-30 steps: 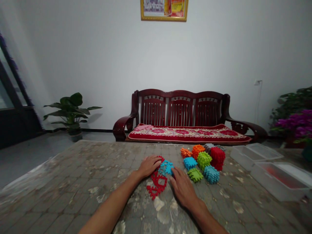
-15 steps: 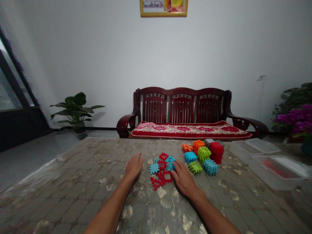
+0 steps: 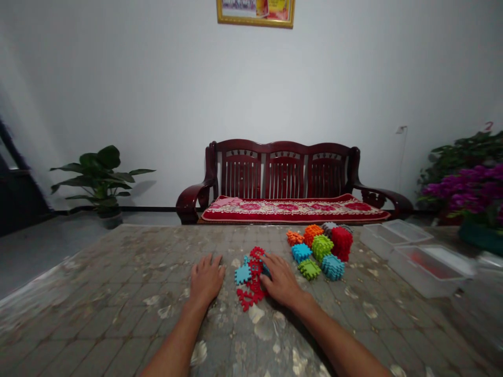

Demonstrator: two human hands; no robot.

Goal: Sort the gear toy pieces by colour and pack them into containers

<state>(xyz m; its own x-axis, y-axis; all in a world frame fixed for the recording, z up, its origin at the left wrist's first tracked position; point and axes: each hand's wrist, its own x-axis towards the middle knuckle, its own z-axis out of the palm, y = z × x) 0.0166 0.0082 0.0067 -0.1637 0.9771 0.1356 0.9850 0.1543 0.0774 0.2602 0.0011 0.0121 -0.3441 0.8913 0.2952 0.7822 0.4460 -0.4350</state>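
Observation:
My left hand point(image 3: 207, 277) lies flat on the patterned tablecloth, palm down with the fingers spread, left of some interlocking toy tiles and holding nothing. Among these are a light blue tile point(image 3: 242, 274) and several red pieces point(image 3: 255, 285) with toothed edges. My right hand point(image 3: 281, 280) reaches over the right side of this group. Its fingers are stretched out and its thumb stands apart, touching the pieces. Between thumb and fingers a bit of a blue tile point(image 3: 266, 270) shows; the rest is covered by the hand.
To the right stand stacks of tiles: orange point(image 3: 313, 234), lime green point(image 3: 322, 246), blue point(image 3: 301, 252), teal point(image 3: 332, 267) and red point(image 3: 341, 243). Clear plastic boxes point(image 3: 422, 277) sit farther right, one with something red inside. Beyond the table is a wooden bench point(image 3: 283, 167).
My left hand has turned flatter, with its fingers spread on the cloth. My right hand has moved further over the tiles, covering more of the blue and red ones. The view has shifted right.

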